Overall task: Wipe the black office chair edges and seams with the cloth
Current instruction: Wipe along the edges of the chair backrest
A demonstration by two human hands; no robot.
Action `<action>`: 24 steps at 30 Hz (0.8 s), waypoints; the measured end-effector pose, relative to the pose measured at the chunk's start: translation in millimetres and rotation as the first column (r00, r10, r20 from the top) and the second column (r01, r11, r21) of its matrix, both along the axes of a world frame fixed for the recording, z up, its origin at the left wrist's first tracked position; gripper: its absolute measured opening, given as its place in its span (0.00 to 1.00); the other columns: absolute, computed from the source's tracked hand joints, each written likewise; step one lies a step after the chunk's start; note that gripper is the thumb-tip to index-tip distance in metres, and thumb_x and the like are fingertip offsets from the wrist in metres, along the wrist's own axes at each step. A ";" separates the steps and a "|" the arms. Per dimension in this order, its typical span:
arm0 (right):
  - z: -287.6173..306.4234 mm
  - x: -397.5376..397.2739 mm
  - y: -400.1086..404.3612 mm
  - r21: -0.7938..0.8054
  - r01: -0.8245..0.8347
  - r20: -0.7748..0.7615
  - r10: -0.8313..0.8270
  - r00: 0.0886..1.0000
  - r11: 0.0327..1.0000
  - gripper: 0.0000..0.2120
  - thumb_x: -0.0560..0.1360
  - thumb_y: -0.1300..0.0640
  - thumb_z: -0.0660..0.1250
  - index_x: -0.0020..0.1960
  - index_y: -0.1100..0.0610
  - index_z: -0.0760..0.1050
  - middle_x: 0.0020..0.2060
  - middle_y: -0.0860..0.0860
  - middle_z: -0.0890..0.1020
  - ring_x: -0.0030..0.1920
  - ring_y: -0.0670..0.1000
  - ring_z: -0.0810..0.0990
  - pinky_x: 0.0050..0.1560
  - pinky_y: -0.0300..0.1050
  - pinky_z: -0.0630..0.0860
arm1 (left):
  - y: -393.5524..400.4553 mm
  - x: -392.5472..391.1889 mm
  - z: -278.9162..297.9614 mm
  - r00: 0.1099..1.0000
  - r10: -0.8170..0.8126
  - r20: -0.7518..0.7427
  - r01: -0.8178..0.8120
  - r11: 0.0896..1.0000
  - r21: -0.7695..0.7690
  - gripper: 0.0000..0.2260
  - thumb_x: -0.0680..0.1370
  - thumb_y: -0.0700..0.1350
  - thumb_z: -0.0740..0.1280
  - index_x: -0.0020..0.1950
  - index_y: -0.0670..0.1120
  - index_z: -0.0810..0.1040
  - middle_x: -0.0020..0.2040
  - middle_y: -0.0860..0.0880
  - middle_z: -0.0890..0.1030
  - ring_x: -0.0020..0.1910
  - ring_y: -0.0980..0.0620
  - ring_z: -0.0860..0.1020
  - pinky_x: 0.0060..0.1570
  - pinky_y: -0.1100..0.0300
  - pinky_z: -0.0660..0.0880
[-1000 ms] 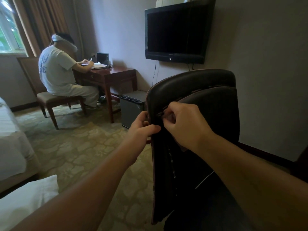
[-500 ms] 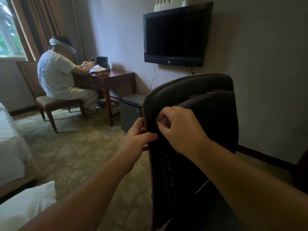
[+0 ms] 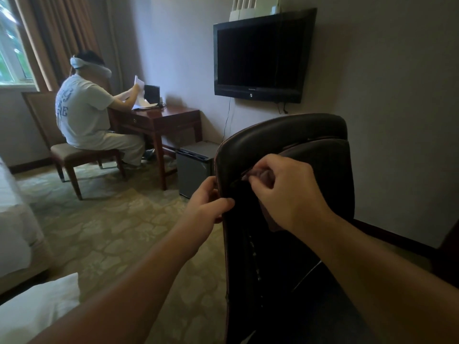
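The black office chair (image 3: 298,135) stands with its backrest turned toward me, its left edge piped with a thin seam. My left hand (image 3: 208,202) grips that left edge, thumb in front and fingers behind. My right hand (image 3: 285,192) is curled against the seam just inside the edge, near the top of the backrest. It pinches a small dark cloth (image 3: 258,174), most of which is hidden inside the fist.
A person sits at a wooden desk (image 3: 159,120) at the far left, holding papers. A grey mini fridge (image 3: 193,167) stands just behind the chair. A television (image 3: 258,55) hangs on the wall. A white bed (image 3: 15,219) and pillow (image 3: 37,306) lie at the left, beside patterned carpet.
My right hand has crept slightly up along the seam while the left keeps its grip on the edge. The seated person has lifted a sheet of paper.
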State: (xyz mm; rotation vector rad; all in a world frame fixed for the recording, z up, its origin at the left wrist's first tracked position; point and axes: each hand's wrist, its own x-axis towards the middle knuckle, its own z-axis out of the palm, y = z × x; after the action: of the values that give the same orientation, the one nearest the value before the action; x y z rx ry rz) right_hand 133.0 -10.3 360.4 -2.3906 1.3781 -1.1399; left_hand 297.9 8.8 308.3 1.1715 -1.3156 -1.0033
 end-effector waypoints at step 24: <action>7.5 9.0 -20.7 -0.088 -0.058 -0.146 0.045 0.988 0.994 0.03 0.79 0.55 0.68 0.52 0.52 0.78 0.44 0.45 0.77 0.43 0.41 0.74 0.49 0.27 0.67 | -11.2 -16.8 12.2 0.967 0.253 0.004 -0.252 0.966 -0.062 0.21 0.71 0.38 0.77 0.54 0.58 0.75 0.49 0.52 0.84 0.45 0.55 0.85 0.49 0.50 0.84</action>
State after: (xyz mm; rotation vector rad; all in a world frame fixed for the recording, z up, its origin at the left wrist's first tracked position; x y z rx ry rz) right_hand 142.0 -31.0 367.8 -2.6040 1.3235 -1.0581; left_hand 281.1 -2.4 320.6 1.2638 -1.1632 -0.7665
